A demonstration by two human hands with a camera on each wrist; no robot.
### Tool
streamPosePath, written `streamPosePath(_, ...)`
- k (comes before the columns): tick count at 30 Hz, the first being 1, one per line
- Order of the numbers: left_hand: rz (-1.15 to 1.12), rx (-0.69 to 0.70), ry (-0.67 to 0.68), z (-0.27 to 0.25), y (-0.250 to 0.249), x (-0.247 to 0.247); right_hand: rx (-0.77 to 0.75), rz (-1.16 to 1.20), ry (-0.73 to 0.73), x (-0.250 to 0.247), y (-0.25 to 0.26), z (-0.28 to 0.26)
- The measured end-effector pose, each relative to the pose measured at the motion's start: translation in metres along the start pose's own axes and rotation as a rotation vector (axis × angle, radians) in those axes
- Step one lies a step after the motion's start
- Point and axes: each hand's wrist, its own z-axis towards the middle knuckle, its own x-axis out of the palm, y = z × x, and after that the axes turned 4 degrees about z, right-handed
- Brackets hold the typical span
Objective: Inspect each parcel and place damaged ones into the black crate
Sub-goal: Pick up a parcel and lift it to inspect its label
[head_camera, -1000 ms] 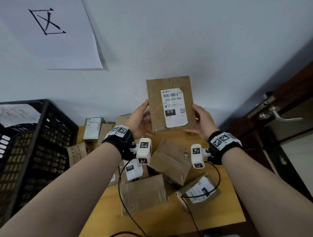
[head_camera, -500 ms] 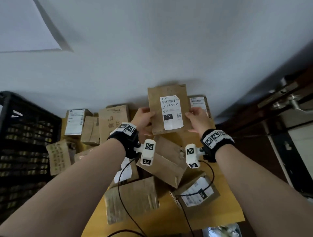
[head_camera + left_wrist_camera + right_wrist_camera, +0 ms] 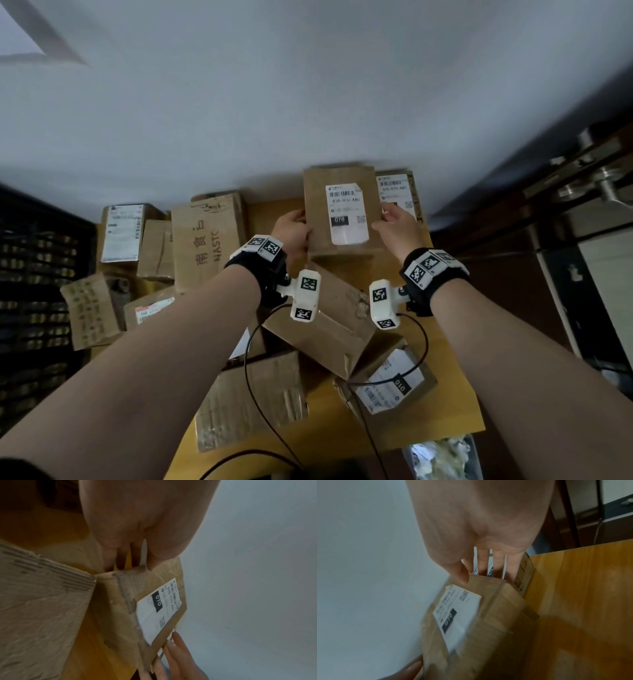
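Note:
A flat brown parcel (image 3: 318,212) with a white "070" label stands upright at the back of the table, against the wall. My left hand (image 3: 291,233) grips its left edge, thumb on the front and fingers behind. My right hand (image 3: 397,226) pinches its right edge the same way. The left wrist view shows the parcel (image 3: 130,601) and its worn, taped side. Its label face and top edge show in the right wrist view, where the parcel (image 3: 488,615) is blurred. The black crate (image 3: 37,274) stands at the far left, its inside hidden.
A second "070" parcel (image 3: 397,192) leans just behind my right hand. Several more cardboard parcels crowd the wooden table (image 3: 455,404): a printed box (image 3: 205,240), a tilted box (image 3: 325,322), a "010" parcel (image 3: 387,383). A door with a metal handle (image 3: 599,192) is at the right.
Both hands have carried the "070" parcel down and away from me, from in front of the wall to the table's back edge. The view has tilted down.

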Motion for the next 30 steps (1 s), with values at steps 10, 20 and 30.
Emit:
streamPosePath(10,0.232,-0.102,-0.107,-0.007,0.022,-0.007,0.175,-0.074,-0.102,-0.005,-0.018,-0.014)
streamPosePath(20,0.39,-0.275,0.086,-0.051,0.05,-0.02,0.614,-0.196,0.294,0.015,-0.051,-0.059)
streamPosePath(30,0.29,-0.072,0.106,-0.115,0.006,-0.056,0.26,-0.429,0.093,0.001,0.049,-0.109)
